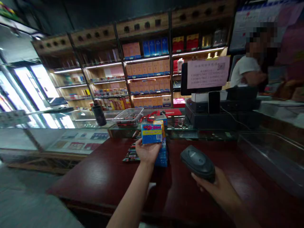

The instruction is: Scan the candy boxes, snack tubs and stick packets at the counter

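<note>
A small blue box (152, 134) with a yellow band and a barcode is in my left hand (148, 152), which holds it up from below above the dark red counter. My right hand (219, 183) is wrapped round a black barcode scanner (198, 161), held over the counter to the right of the box. Behind and below my left hand is a stack of blue boxes (161, 156). A pile of thin colourful packets (131, 152) lies to the left of that stack. Part of the stack is hidden by my left hand and the box.
On the glass display counter stand a clear plastic tray (129, 117), a dark cup (98, 114) and a monitor with a pink paper sign (207, 72). A clear bin (275, 158) is at the right. A person (247, 71) in a white shirt stands at the back right.
</note>
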### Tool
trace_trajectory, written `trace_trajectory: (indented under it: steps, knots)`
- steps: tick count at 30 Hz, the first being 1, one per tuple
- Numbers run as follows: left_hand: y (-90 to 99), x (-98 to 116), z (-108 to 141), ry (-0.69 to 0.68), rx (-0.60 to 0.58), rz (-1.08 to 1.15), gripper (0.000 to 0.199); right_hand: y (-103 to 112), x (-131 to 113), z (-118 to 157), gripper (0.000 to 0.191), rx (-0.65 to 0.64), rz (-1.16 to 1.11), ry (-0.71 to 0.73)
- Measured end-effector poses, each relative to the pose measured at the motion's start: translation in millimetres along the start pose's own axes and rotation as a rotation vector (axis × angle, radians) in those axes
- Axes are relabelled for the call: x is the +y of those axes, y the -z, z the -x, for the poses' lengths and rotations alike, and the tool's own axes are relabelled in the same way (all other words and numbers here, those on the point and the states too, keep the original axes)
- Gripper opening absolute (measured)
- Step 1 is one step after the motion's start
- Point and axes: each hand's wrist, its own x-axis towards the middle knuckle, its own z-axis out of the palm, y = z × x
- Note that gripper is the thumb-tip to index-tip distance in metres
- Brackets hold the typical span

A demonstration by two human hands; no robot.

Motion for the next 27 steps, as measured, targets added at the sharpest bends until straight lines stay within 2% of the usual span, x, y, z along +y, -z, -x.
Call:
trace_trajectory:
  steps: [2,4,6,9,11,13,17,21,24,27]
  knots:
    - [-1.9,11.5,-3.7,-0.053,0.002,-0.154,0.035,8.5,5.5,-6.6,0.037,0.109,0.219,0.033]
    - [-2.9,20.9,-5.5,-0.164,0.009,-0.420,0.036,14.9,13.0,-12.2,0.033,0.201,0.443,0.045]
    - [-2.5,26.4,-4.2,-0.357,0.019,-0.853,0.039,18.2,23.1,-16.4,0.029,0.279,0.697,0.023]
    - [0.8,26.0,2.0,-0.644,0.066,-1.519,0.037,18.3,41.8,-20.6,0.027,0.347,0.926,0.026]
    - [4.3,20.3,6.4,-0.717,0.092,-1.807,0.035,17.1,55.0,-22.8,0.027,0.350,0.994,0.048]
    - [8.5,12.4,9.2,-0.698,0.117,-1.971,0.035,15.9,67.3,-25.0,0.027,0.333,1.033,0.076]
    - [20.8,0.9,10.6,-0.608,0.155,-2.108,0.041,13.9,86.7,-27.9,0.026,0.313,1.077,0.122]
    - [41.1,3.4,12.1,-0.614,0.059,-1.992,0.062,13.7,98.2,-26.5,0.024,0.328,1.085,0.125]
    - [57.2,7.3,13.5,-0.675,0.022,-1.782,0.048,16.4,103.7,-25.2,0.025,0.345,1.065,0.114]
    - [66.5,5.5,12.4,-0.730,0.042,-1.652,0.031,18.5,104.8,-24.4,0.026,0.336,1.049,0.120]
